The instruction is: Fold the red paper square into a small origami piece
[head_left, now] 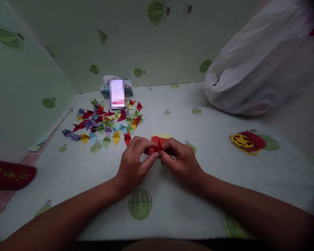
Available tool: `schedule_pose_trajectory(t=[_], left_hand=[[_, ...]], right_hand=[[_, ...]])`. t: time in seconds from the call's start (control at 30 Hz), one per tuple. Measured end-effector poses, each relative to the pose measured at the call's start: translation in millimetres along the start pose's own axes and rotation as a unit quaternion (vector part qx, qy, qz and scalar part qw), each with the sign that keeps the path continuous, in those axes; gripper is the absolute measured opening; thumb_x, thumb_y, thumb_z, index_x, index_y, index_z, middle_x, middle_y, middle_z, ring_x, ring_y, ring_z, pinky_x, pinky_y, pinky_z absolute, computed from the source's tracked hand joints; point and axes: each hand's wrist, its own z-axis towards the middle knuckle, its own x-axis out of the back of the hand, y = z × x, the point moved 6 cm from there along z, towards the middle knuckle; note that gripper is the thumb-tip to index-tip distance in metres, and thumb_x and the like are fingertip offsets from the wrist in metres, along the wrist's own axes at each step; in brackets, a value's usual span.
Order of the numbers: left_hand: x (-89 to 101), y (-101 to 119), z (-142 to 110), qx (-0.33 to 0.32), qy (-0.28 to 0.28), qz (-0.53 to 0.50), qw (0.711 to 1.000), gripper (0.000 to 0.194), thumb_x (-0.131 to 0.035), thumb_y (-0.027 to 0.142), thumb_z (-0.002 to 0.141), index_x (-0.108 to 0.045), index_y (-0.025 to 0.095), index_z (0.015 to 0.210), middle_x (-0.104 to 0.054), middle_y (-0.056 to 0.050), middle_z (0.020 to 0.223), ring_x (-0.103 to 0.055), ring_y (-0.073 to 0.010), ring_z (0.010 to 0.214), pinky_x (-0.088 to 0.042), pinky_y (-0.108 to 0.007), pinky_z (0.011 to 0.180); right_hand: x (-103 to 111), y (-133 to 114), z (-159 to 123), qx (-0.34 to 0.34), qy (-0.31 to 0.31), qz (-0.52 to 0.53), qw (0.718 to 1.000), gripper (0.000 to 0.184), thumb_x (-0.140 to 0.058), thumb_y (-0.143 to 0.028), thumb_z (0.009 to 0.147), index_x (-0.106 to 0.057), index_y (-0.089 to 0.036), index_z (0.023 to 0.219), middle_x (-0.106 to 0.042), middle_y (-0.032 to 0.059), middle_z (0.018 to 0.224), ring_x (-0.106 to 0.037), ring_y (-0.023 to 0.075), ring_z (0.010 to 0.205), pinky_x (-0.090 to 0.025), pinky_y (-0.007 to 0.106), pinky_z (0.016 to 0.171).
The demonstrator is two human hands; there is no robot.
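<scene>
The left hand (136, 158) and the right hand (183, 160) come together over the table (172, 209), each with the fingers curled and the thumb closed in a small pinch; between these fingertips is a small folded red paper (159, 145), with a narrow point which stands up. Both hands seem to have hold of it, though the lower part is hidden behind the thumbs. To work it well, I think one hand should hold the layers steady while the other lines up the edges and presses the crease firmly, without pulling, because thin paper can tear at the tip. Just beyond the fingertips, partly covered, lies flat yellow paper (163, 136). Ahead of the left hand, and a little outward, many small folded paper pieces (116, 137) in several colours are spread in a loose group. Well apart from the right hand, on its outer side, are red and yellow cut-outs (244, 143). Farther ahead of the left hand, a bright screen (117, 92) stands before a patterned box (129, 89); beyond the right hand rests a big white plastic bag (232, 83).
</scene>
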Motion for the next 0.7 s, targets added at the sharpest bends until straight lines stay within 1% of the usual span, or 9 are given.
schedule_pose_trajectory(t=[0.03, 0.1, 0.2, 0.3, 0.43, 0.53, 0.7], left_hand=[[-1.2, -1.3, 0.0, 0.013, -0.008, -0.017, 1.0, 0.009, -0.066, 0.016, 0.09, -0.065, 0.018, 0.099, -0.065, -0.005, 0.092, -0.064, -0.0151, 0.083, -0.057, -0.03, 0.078], [-4.3, -5.2, 0.0, 0.052, -0.029, -0.066, 0.996, 0.009, -0.066, 0.018, 0.09, -0.065, 0.017, 0.099, -0.066, -0.004, 0.09, -0.066, -0.0131, 0.079, -0.057, -0.027, 0.075], [-6.9, -10.9, 0.0, 0.113, -0.044, -0.123, 0.985, 0.01, -0.069, 0.021, 0.087, -0.066, 0.016, 0.095, -0.068, -0.004, 0.09, -0.067, -0.0131, 0.078, -0.058, -0.025, 0.073], [-7.5, -14.2, -0.3, 0.151, -0.047, -0.151, 0.976, 0.008, -0.067, 0.022, 0.088, -0.066, 0.015, 0.093, -0.068, -0.005, 0.087, -0.068, -0.0132, 0.075, -0.057, -0.025, 0.07], [-7.5, -16.3, -1.5, 0.179, -0.042, -0.173, 0.968, 0.009, -0.065, 0.022, 0.087, -0.065, 0.015, 0.093, -0.069, -0.004, 0.084, -0.067, -0.0138, 0.071, -0.056, -0.026, 0.067], [-9.0, -18.2, -1.8, 0.199, -0.039, -0.214, 0.956, 0.01, -0.067, 0.022, 0.085, -0.064, 0.015, 0.092, -0.069, -0.003, 0.081, -0.067, -0.0132, 0.07, -0.055, -0.025, 0.066], [-9.7, -21.4, -0.6, 0.205, -0.035, -0.277, 0.938, 0.006, -0.069, 0.018, 0.082, -0.065, 0.016, 0.087, -0.067, 0.0, 0.076, -0.065, -0.0107, 0.069, -0.054, -0.022, 0.066]], right_hand=[[-0.2, -0.1, -0.2, 0.002, 0.0, -0.001, 1.0, 0.016, -0.059, -0.02, 0.086, -0.051, -0.021, 0.073, -0.057, -0.0005, 0.067, -0.051, 0.0129, 0.06, -0.041, 0.027, 0.057], [-0.1, -0.9, -0.1, 0.007, 0.001, -0.001, 1.0, 0.016, -0.059, -0.02, 0.086, -0.051, -0.021, 0.073, -0.057, -0.0003, 0.067, -0.051, 0.013, 0.06, -0.041, 0.027, 0.057], [-0.7, -2.3, 0.6, 0.011, -0.007, 0.005, 1.0, 0.015, -0.059, -0.019, 0.086, -0.052, -0.02, 0.072, -0.058, -0.0005, 0.066, -0.051, 0.0128, 0.06, -0.041, 0.027, 0.057], [-2.3, -2.7, 1.8, 0.005, -0.023, 0.032, 0.999, 0.014, -0.06, -0.018, 0.087, -0.055, -0.019, 0.074, -0.059, -0.0005, 0.067, -0.053, 0.0122, 0.06, -0.042, 0.027, 0.057], [-4.8, -0.5, 2.2, -0.017, -0.038, 0.109, 0.993, 0.003, -0.06, -0.016, 0.087, -0.059, -0.019, 0.085, -0.061, -0.0007, 0.071, -0.057, 0.0117, 0.061, -0.045, 0.026, 0.058], [-6.6, 1.7, 2.1, -0.032, -0.041, 0.167, 0.985, 0.006, -0.06, -0.015, 0.086, -0.059, -0.019, 0.09, -0.059, -0.0027, 0.071, -0.056, 0.0105, 0.058, -0.046, 0.026, 0.057], [-6.9, 1.0, 3.7, -0.024, -0.049, 0.238, 0.97, 0.008, -0.06, -0.012, 0.086, -0.062, -0.02, 0.087, -0.059, -0.0037, 0.07, -0.057, 0.0083, 0.057, -0.049, 0.024, 0.057]])
